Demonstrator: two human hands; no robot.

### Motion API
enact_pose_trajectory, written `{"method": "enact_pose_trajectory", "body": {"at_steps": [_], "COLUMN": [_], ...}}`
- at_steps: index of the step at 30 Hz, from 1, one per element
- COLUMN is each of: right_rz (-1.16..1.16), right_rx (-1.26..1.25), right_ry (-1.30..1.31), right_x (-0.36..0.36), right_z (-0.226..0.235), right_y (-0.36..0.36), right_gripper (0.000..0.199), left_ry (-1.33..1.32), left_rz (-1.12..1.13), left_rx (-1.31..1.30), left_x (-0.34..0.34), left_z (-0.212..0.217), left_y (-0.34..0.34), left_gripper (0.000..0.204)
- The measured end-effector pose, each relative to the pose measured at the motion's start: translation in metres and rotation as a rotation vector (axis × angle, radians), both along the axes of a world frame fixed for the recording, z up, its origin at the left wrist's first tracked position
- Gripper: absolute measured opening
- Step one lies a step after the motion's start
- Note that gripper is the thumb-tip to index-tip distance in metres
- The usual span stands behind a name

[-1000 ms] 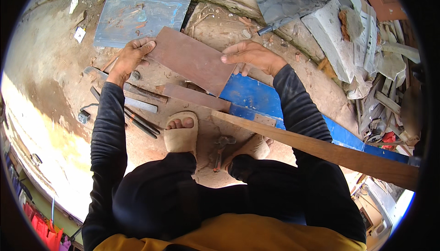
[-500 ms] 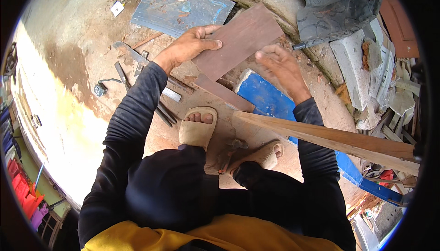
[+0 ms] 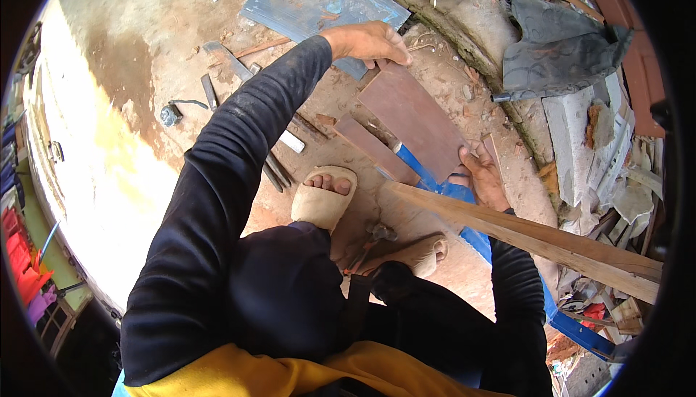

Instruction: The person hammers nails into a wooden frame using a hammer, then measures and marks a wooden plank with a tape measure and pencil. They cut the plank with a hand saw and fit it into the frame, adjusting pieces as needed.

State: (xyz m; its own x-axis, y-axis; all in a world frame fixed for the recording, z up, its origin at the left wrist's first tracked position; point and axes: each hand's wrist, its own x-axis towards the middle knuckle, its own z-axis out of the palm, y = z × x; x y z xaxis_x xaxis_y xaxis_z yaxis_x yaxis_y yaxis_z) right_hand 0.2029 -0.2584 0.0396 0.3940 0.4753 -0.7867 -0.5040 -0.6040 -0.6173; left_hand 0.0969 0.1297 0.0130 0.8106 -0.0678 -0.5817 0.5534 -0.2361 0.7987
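Note:
A flat reddish-brown wooden board (image 3: 417,110) slants in front of me, held at both ends. My left hand (image 3: 368,40) reaches across to its far end with fingers bent over the edge; the fingertips are partly hidden. At the near right corner, my right hand (image 3: 487,179) grips the board, thumb on the edge. Beside it lies a narrower brown wood piece (image 3: 372,149). A blue panel (image 3: 475,241) lies beneath, mostly covered. In front of my right forearm, a long timber beam (image 3: 536,236) runs out to the right.
Left of the boards lie a broad blade (image 3: 230,62), a chisel-like tool (image 3: 291,142) and a small dark tape measure (image 3: 170,115). A grey-blue sheet (image 3: 326,2) lies at the back. Rubble and wood scraps (image 3: 631,187) pile up right. A hammer (image 3: 380,232) rests between my sandalled feet.
The board has turned, its long side now slanting down to the right, and is lower. My left hand moved right to its far end; my right hand, formerly apart, now grips the near corner.

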Motion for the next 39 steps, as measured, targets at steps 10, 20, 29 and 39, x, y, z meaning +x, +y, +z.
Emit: {"method": "enact_pose_trajectory", "body": {"at_steps": [10,20,29,39], "right_rz": [0.177,0.343,0.324,0.334], "right_rx": [-0.181,-0.275,-0.261,-0.266], "right_ry": [-0.117,-0.261,-0.210,-0.215], "right_x": [0.001,-0.005,-0.003,0.000], "right_z": [-0.010,0.006,0.007,0.005], "right_y": [-0.003,0.030,0.036,0.034], "right_gripper": [0.042,0.038,0.032,0.031], "left_ry": [0.222,0.276,0.312,0.281], "left_rz": [0.303,0.344,0.316,0.270], "left_rx": [-0.365,-0.480,-0.595,-0.561], "left_x": [-0.087,-0.102,-0.111,-0.109], "left_z": [-0.040,-0.049,-0.043,-0.041], "left_y": [-0.015,-0.009,-0.005,-0.004], "left_gripper": [0.048,0.040,0.039,0.034]}}
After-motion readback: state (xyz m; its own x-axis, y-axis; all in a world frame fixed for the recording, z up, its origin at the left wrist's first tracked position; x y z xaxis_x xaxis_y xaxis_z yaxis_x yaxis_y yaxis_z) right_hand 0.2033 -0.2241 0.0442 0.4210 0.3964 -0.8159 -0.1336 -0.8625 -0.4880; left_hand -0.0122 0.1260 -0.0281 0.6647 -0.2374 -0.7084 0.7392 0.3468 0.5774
